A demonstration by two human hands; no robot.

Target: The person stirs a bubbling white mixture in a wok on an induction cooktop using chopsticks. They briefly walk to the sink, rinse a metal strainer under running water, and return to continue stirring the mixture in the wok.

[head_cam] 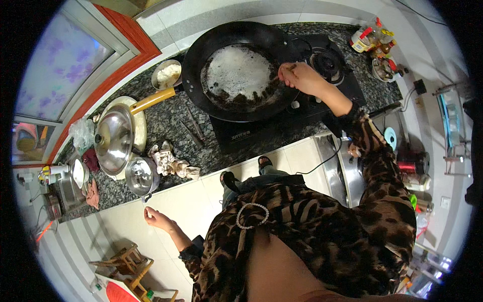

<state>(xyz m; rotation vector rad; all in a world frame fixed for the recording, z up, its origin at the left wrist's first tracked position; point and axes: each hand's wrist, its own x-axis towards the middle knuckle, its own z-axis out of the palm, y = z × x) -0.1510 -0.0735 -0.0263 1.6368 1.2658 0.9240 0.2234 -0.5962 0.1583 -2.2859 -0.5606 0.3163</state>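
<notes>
A big black wok point(192, 94) sits on the black gas stove point(241, 141), with whitish, foamy liquid in its bottom. My right hand point(300, 78) is over the wok's right side, its fingers closed around something dark and thin; what it is I cannot tell. Away from the counter, my left hand point(156, 220) hangs over the floor with curled fingers, apart from the steel pot point(142, 177) at the counter's edge. Left of the wok stands a bowl of white food point(168, 75). A domed steel lid point(115, 139) lies near a yellow handle point(153, 100).
A crumpled cloth point(173, 162) and dark chopstick-like sticks point(193, 128) lie on the granite counter point(166, 124). Bottles and jars point(373, 39) stand at the back right. Wooden stools point(132, 264) are at the lower left, and a black cable point(320, 165) hangs by the steel cabinet.
</notes>
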